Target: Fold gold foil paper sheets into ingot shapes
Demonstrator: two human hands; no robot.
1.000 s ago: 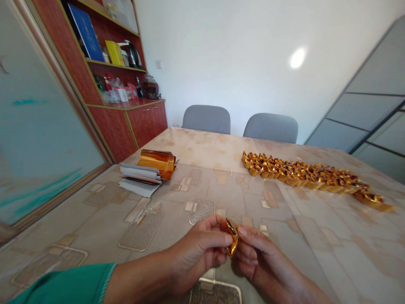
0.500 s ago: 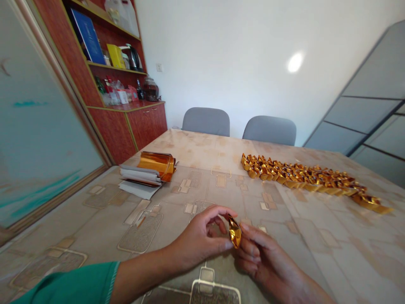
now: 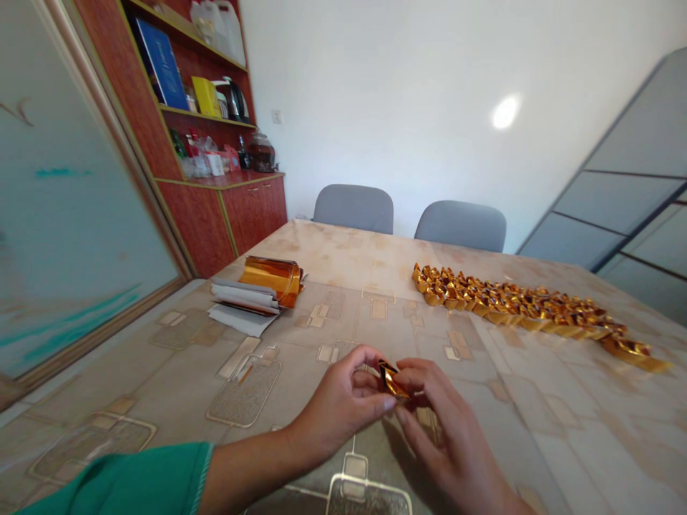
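Note:
A small folded gold foil paper ingot (image 3: 393, 380) is held between my two hands above the near middle of the table. My left hand (image 3: 348, 390) grips its left side, thumb below and index finger above. On its right side, my right hand (image 3: 443, 415) has the index finger at the upper edge and the thumb at the lower end. Rows of finished-looking gold paper ingots (image 3: 509, 300) stand packed together at the right. To the left lies a stack of gold foil paper sheets (image 3: 271, 282), some with their grey-white backs showing.
The table (image 3: 343, 243) has a patterned cover. Two grey chairs (image 3: 353, 207) (image 3: 460, 225) stand at its far side by the white wall. A red-brown cabinet (image 3: 257, 207) with bottles and a kettle stands at the back left, beside a sliding door (image 3: 80, 214).
My right hand has turned over, its index finger now across the ingot's top edge with the thumb beneath. The ingot has tilted flatter. The whole view has shifted slightly.

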